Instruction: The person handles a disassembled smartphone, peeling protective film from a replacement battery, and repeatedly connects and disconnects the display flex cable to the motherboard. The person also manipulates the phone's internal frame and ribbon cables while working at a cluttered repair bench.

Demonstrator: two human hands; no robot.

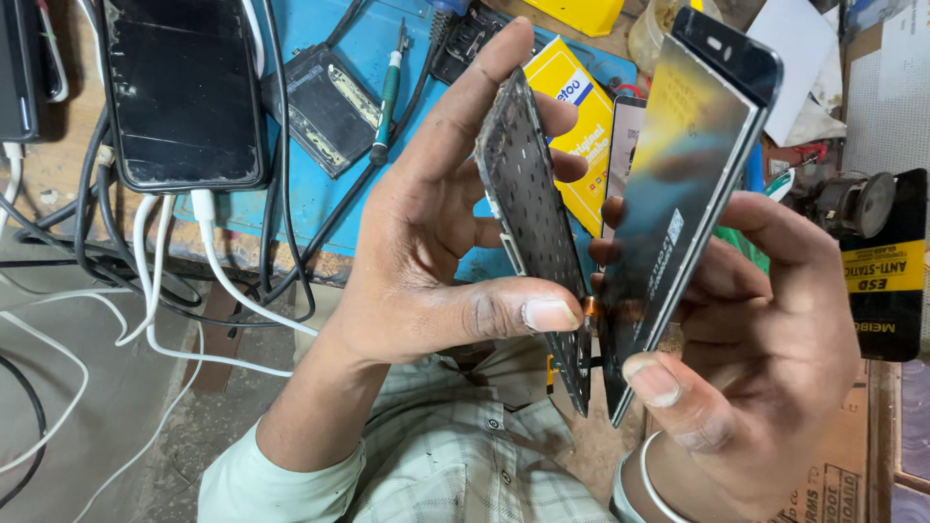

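A cluttered wooden table (58,189) filled the upper part of the view, with a blue work mat (320,194) spread over its middle. Near the table's far left corner lay a dark phone (182,87) with a scuffed screen, a white cable (218,271) trailing from it over the near edge among black wires. On the mat sat a black battery (327,108) and beside it a green-handled screwdriver (387,97); a yellow box (579,126) lay further right. A black pad with a yellow label (886,271) rested at the table's right edge. Held above the near edge, the left hand (426,261) gripped a dark phone frame (538,232), speckled and turned edge-on, thumb pressed on its lower part. The right hand (775,358) clasped a thin display panel (678,194), glossy and reflective, tilted just beside the frame and joined to it low down.
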